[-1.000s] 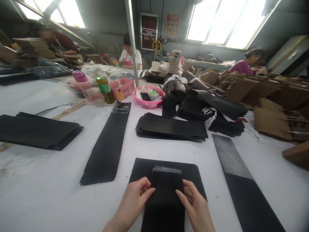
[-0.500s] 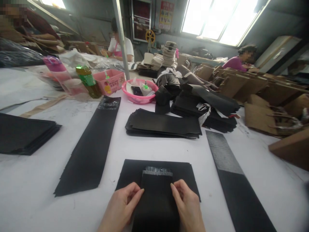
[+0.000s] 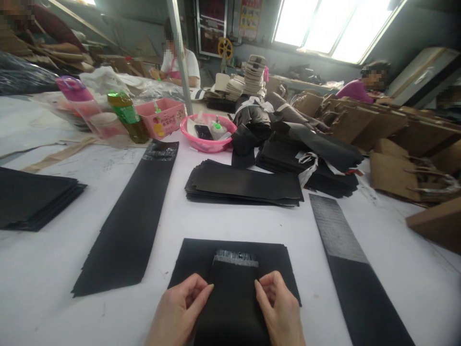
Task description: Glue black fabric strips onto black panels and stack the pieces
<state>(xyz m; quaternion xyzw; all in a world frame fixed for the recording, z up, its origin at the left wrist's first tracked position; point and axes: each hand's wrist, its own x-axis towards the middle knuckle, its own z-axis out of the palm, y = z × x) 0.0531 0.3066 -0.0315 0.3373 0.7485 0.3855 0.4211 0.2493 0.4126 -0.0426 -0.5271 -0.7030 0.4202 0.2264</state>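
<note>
Between my two hands is a narrow black strip [image 3: 233, 293] with a whitish, glue-like band across its far end. Its left edge is pinched by my left hand [image 3: 182, 307], thumb against fingertips. On the opposite edge, my right hand [image 3: 279, 305] has the same closed pinch. Under the strip lies a wider black sheet [image 3: 277, 254], flat on the white table. The strip's near end runs out of the bottom of the view. Left of my hands rests a long stack of black strips [image 3: 133, 216], with a shiny smear at its far end.
A black stack [image 3: 245, 182] lies ahead; another black pile [image 3: 39, 197] is at far left. To the right is a long strip [image 3: 345, 259] with a whitish end. Farther back stand a pink basin [image 3: 205, 144], a green-labelled bottle [image 3: 127, 115] and brown paper bags [image 3: 389, 125]. Other people sit beyond.
The view has shifted slightly, so the things around sit a little differently in it. Both hands keep their pinch on the black strip, which has barely moved.
</note>
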